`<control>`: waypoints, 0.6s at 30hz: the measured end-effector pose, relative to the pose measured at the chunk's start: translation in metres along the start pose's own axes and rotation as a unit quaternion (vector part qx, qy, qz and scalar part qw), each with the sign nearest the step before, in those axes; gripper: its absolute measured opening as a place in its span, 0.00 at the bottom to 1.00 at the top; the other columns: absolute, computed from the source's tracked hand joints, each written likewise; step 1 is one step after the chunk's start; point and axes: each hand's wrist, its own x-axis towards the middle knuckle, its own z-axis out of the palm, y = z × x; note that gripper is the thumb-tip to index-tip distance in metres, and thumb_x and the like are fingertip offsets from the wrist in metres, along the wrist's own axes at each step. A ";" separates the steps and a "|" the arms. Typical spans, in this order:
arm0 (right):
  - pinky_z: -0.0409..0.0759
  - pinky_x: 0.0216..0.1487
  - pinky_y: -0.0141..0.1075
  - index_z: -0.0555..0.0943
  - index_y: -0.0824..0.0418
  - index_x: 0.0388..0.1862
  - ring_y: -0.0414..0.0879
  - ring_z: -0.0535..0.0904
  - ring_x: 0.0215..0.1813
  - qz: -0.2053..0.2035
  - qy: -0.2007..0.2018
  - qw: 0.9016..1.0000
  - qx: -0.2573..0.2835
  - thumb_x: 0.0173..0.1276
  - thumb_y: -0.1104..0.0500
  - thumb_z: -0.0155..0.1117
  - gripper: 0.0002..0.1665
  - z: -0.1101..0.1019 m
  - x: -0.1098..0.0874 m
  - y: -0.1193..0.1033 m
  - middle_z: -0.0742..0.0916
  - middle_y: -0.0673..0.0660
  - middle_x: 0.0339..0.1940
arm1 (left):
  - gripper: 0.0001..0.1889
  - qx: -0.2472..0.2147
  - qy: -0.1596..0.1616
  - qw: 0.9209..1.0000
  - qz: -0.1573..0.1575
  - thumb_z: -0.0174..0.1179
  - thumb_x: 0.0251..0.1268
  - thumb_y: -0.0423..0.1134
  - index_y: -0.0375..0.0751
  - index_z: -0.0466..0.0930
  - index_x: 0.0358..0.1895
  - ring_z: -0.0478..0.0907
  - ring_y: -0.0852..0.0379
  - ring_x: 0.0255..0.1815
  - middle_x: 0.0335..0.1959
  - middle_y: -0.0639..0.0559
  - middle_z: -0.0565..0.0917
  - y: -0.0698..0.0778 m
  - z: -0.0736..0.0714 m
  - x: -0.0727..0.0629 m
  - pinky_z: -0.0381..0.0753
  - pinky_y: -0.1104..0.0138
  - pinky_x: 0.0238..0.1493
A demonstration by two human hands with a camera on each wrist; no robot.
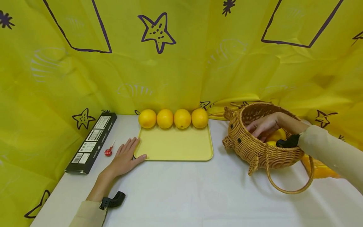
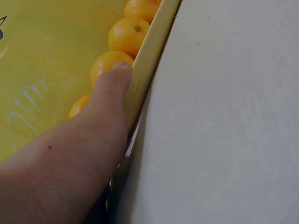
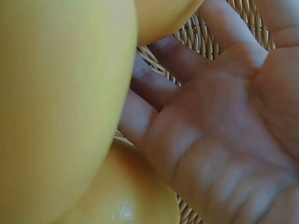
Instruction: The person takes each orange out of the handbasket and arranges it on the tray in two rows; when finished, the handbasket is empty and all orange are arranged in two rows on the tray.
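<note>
Four round oranges point(image 1: 182, 119) stand in a row along the back edge of a pale yellow tray point(image 1: 173, 145). My left hand point(image 1: 126, 157) lies at the tray's left end with straight fingers, its thumb along the front left corner. In the left wrist view that thumb point(image 2: 122, 67) overlaps the tray's rim point(image 2: 152, 56). Inside a wicker basket with an animal face point(image 1: 252, 151), my right hand point(image 1: 263, 126) reaches down with spread fingers beside smooth yellow fruit point(image 1: 276, 135). The right wrist view has the palm point(image 3: 219, 116) turned up near the large yellow fruit point(image 3: 60, 102); some fingertips are hidden.
A long black box point(image 1: 92, 143) lies at the left, with a red lollipop point(image 1: 108, 152) between it and my left hand. The basket's handle point(image 1: 289, 191) hangs down in front. An orange packet point(image 1: 320, 168) lies behind the basket's right side. A yellow patterned cloth point(image 1: 181, 72) hangs behind the table.
</note>
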 end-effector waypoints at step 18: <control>0.80 0.59 0.38 0.73 0.50 0.64 0.42 0.79 0.59 0.019 -0.007 1.000 -0.011 0.75 0.63 0.50 0.21 0.000 0.004 -0.006 0.82 0.49 0.60 | 0.47 0.000 -0.002 1.000 -0.003 0.52 0.66 0.64 0.40 0.45 0.78 0.41 0.35 0.80 0.79 0.36 0.47 0.001 -0.001 0.000 0.36 0.40 0.76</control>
